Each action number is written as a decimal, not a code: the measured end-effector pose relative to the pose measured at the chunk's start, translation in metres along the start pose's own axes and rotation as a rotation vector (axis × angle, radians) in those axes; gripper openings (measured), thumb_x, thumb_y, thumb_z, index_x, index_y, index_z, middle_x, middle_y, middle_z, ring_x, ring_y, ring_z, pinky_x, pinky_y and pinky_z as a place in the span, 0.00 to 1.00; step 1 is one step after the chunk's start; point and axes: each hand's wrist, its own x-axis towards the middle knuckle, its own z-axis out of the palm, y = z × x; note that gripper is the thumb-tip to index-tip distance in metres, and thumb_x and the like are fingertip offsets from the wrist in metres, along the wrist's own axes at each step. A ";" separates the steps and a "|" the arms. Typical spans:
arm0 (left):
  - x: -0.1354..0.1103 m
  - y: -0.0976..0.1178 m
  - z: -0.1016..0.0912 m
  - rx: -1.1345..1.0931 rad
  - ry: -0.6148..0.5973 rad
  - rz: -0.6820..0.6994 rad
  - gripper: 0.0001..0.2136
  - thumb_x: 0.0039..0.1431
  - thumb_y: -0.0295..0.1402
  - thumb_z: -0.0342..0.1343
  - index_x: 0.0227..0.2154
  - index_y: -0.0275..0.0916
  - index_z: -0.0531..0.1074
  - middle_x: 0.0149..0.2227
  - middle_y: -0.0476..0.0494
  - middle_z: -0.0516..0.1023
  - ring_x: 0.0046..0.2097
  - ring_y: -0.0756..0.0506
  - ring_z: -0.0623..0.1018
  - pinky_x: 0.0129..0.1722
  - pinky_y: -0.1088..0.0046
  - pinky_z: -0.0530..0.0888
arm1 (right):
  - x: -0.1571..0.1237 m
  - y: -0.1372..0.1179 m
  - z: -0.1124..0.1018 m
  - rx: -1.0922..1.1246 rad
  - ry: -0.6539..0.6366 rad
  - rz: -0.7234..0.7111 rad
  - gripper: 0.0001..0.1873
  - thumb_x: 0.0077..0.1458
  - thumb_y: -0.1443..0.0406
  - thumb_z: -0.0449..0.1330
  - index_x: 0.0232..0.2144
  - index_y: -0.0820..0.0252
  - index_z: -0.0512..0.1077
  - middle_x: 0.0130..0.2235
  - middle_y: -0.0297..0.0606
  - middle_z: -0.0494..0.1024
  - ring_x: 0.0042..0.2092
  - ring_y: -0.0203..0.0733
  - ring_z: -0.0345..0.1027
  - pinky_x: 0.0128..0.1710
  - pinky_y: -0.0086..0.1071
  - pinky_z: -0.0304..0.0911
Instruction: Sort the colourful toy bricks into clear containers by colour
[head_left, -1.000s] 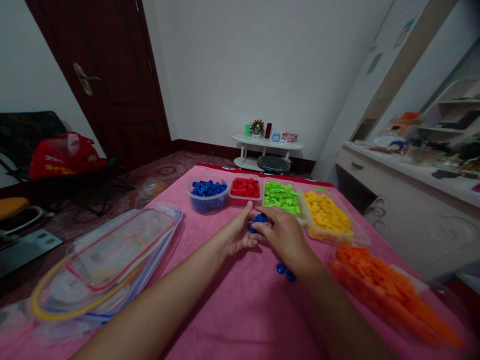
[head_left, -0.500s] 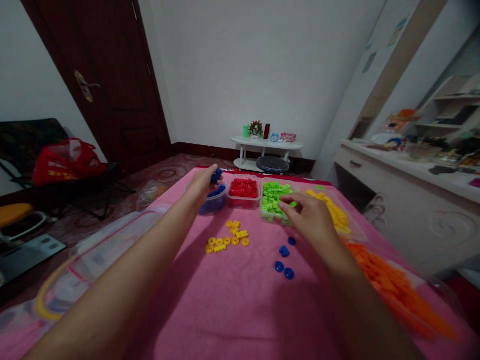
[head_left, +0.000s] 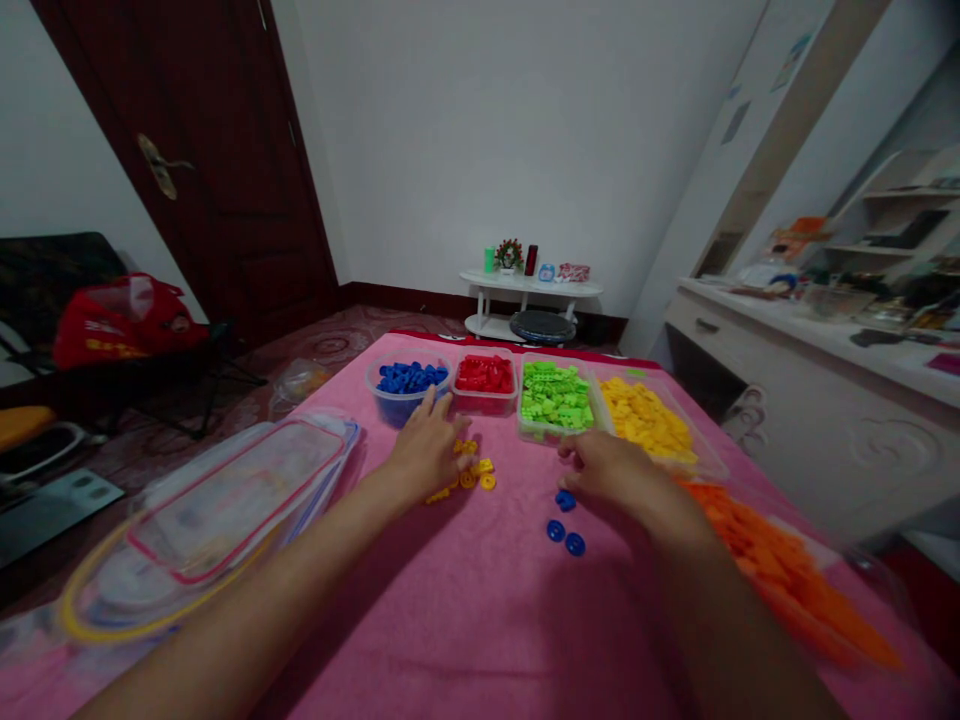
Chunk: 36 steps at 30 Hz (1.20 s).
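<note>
My left hand reaches over the yellow toy pieces on the pink cloth, its fingers spread and nothing visible in them. It hides part of that small group of wheels and blocks. Behind its fingertips stands the round tub of blue pieces. My right hand hovers low over the cloth, fingers curled, with thumb and index apart. Just below its thumb lies a blue block, with two blue wheels nearer to me. Whatever lies under the right palm is hidden.
Along the back stand tubs of red pieces, green pieces and yellow pieces. Orange pieces are heaped at the right. Clear lids are stacked at the left. A white sideboard stands beyond the table's right side.
My left hand has moved from the blue tub towards me to the yellow pieces; the blue piece it held is gone from it. My right hand has dropped from the green tub, covering one blue wheel.
</note>
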 end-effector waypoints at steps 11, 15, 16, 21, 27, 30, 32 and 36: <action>0.015 0.021 0.044 -0.416 -0.185 0.131 0.14 0.48 0.29 0.57 0.41 0.40 0.76 0.35 0.43 0.77 0.36 0.46 0.74 0.37 0.75 0.68 | -0.001 -0.049 0.029 0.246 0.122 -0.289 0.21 0.43 0.65 0.65 0.43 0.57 0.72 0.39 0.41 0.76 0.40 0.43 0.69 0.36 0.31 0.58; 0.038 0.030 0.050 -0.480 -0.260 0.142 0.13 0.44 0.29 0.59 0.36 0.40 0.78 0.30 0.46 0.78 0.30 0.47 0.74 0.28 0.76 0.66 | 0.004 -0.042 0.034 0.253 0.135 -0.213 0.10 0.46 0.66 0.63 0.34 0.60 0.71 0.34 0.39 0.76 0.35 0.40 0.68 0.32 0.29 0.55; 0.042 0.030 0.052 -0.495 -0.261 0.134 0.12 0.44 0.30 0.60 0.35 0.40 0.78 0.30 0.47 0.78 0.30 0.47 0.74 0.28 0.76 0.66 | 0.005 -0.040 0.034 0.259 0.131 -0.198 0.10 0.47 0.66 0.63 0.34 0.60 0.71 0.34 0.38 0.76 0.35 0.40 0.68 0.31 0.29 0.55; 0.043 0.023 0.064 -0.663 -0.173 0.126 0.16 0.43 0.28 0.60 0.38 0.39 0.77 0.34 0.47 0.78 0.33 0.48 0.74 0.32 0.76 0.68 | 0.012 -0.033 0.041 0.360 0.148 -0.189 0.14 0.47 0.64 0.62 0.39 0.59 0.73 0.37 0.40 0.77 0.40 0.43 0.69 0.36 0.31 0.58; 0.035 0.019 0.066 -0.993 -0.173 0.005 0.22 0.43 0.28 0.61 0.45 0.34 0.70 0.28 0.48 0.75 0.27 0.50 0.73 0.24 0.79 0.67 | 0.023 -0.035 0.059 0.623 0.250 -0.268 0.24 0.45 0.64 0.62 0.48 0.58 0.71 0.42 0.41 0.77 0.41 0.44 0.70 0.40 0.35 0.63; 0.035 0.020 0.066 -1.079 -0.203 0.000 0.24 0.41 0.27 0.62 0.45 0.33 0.68 0.26 0.48 0.75 0.26 0.50 0.73 0.23 0.80 0.67 | 0.026 -0.032 0.062 0.667 0.264 -0.217 0.21 0.48 0.64 0.60 0.46 0.61 0.72 0.35 0.39 0.78 0.35 0.41 0.71 0.35 0.33 0.64; 0.035 0.020 0.066 -1.132 -0.224 -0.016 0.23 0.41 0.27 0.62 0.44 0.33 0.68 0.24 0.49 0.74 0.25 0.50 0.73 0.23 0.79 0.67 | 0.027 -0.029 0.058 0.704 0.254 -0.170 0.18 0.50 0.63 0.56 0.44 0.63 0.72 0.31 0.38 0.77 0.29 0.38 0.70 0.30 0.31 0.64; 0.036 0.019 0.062 -1.225 -0.188 -0.152 0.15 0.46 0.31 0.60 0.39 0.33 0.69 0.22 0.49 0.72 0.23 0.51 0.73 0.23 0.78 0.68 | 0.023 -0.023 0.045 0.726 0.199 -0.099 0.17 0.50 0.62 0.56 0.41 0.64 0.72 0.24 0.34 0.75 0.22 0.35 0.66 0.23 0.27 0.60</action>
